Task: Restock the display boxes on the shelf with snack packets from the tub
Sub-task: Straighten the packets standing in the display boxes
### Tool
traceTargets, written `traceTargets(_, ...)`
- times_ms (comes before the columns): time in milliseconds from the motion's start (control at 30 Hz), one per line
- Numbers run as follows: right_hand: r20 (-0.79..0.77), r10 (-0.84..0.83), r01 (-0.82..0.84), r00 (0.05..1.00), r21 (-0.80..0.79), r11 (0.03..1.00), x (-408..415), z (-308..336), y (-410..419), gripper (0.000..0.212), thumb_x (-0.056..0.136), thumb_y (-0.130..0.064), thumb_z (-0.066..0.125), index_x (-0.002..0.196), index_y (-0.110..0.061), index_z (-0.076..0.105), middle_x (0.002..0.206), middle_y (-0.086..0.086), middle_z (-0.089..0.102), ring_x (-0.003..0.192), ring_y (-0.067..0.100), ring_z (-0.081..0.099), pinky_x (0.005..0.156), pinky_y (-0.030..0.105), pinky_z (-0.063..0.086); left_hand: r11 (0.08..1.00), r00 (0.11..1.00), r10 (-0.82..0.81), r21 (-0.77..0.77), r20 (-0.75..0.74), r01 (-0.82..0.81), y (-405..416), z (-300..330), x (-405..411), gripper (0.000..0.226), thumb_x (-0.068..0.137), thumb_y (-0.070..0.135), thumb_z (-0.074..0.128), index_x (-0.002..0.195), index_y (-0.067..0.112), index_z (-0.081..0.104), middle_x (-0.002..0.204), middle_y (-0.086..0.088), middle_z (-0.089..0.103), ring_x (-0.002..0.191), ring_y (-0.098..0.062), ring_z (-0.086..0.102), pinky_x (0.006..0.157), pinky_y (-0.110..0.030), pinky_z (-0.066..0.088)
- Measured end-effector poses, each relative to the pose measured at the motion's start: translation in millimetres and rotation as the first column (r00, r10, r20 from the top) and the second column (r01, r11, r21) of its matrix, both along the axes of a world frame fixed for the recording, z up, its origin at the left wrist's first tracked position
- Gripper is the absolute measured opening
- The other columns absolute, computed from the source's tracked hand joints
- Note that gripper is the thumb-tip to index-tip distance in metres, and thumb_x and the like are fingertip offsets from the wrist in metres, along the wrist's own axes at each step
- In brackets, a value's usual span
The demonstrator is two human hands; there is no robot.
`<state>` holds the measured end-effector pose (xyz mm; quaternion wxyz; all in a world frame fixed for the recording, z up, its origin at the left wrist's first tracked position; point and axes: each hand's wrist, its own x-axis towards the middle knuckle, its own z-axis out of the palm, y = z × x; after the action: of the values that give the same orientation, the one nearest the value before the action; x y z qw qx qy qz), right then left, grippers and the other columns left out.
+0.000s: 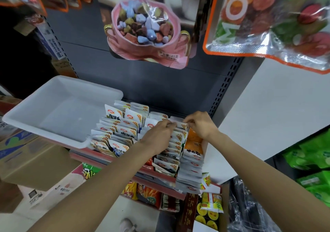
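- Snack packets (114, 128) stand upright in tight rows inside the display boxes (194, 149) on the shelf (153, 173), just below the middle of the frame.
- The tub (62, 110), a white plastic one at centre left, sits tilted with one corner resting by the leftmost rows. Its inside looks bare, so I judge the supply used up.
- The left rows look full, and the rows under the hands look nearly full.
- The left hand (159, 133) pinches one end of a white packet (178, 123) at the back of the right-of-centre row. The right hand (200, 124) pinches its other end, fingers curled on the edge.
- My guess is that this is among the last packets to be seated. What seems left is tucking it in and straightening the rows.
- At the right end, silver packets (190, 176) spill forward over the shelf lip, so that box may need tidying.
- The shelf is a grey metal unit with a slotted upright (225, 87) and a red front edge.
- Cardboard cartons (35, 162) are stacked at lower left; more snacks fill the lower shelf (148, 194).
- A pink sweet bag (146, 30) hangs at top centre, a large orange-rimmed bag (271, 21) at upper right, and green packs (310, 156) at far right beside a white wall (267, 106).
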<state>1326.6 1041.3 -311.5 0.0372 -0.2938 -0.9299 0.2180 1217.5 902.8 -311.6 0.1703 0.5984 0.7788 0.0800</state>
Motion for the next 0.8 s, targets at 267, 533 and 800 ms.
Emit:
traceTargets(267, -0.167, -0.143, 0.134, 0.976, -0.064, 0.989, 8, -10, -13, 0.037, 0.091, 0.002, 0.049, 0.124, -0.010, 0.061, 0.123, 0.012, 0.062, 0.109, 0.024, 0.060, 0.097, 0.027, 0.043, 0.992, 0.981, 0.094, 0.071, 0.170, -0.107, 0, 3, 2, 0.083, 0.089, -0.007, 0.047, 0.151, 0.022, 0.000, 0.159, 0.000, -0.008, 0.144, -0.019, 0.017, 0.109, -0.025, 0.030)
traceTargets(533, -0.056, -0.075, 0.077, 0.996, 0.024, 0.997, 6, -13, -25, 0.050, 0.092, 0.007, 0.038, 0.135, -0.014, 0.049, 0.129, 0.013, 0.058, 0.114, 0.030, 0.056, 0.100, 0.032, 0.042, 0.998, 0.978, -0.054, -0.042, -0.199, 0.047, 7, -4, -2, 0.084, 0.085, -0.013, 0.040, 0.151, 0.017, -0.002, 0.158, -0.008, -0.010, 0.146, -0.021, -0.004, 0.119, -0.033, 0.007)
traceTargets(800, -0.117, -0.071, 0.080, 0.991, 0.074, 0.994, 7, -7, -15, 0.031, 0.090, 0.002, 0.046, 0.112, -0.006, 0.066, 0.114, 0.013, 0.063, 0.105, 0.027, 0.058, 0.087, 0.021, 0.036, 0.994, 0.963, -0.063, 0.064, -0.263, 0.083, 18, 0, -2, 0.059, 0.085, -0.007, 0.049, 0.140, 0.013, 0.041, 0.137, -0.007, 0.042, 0.125, -0.023, 0.039, 0.102, -0.034, 0.040)
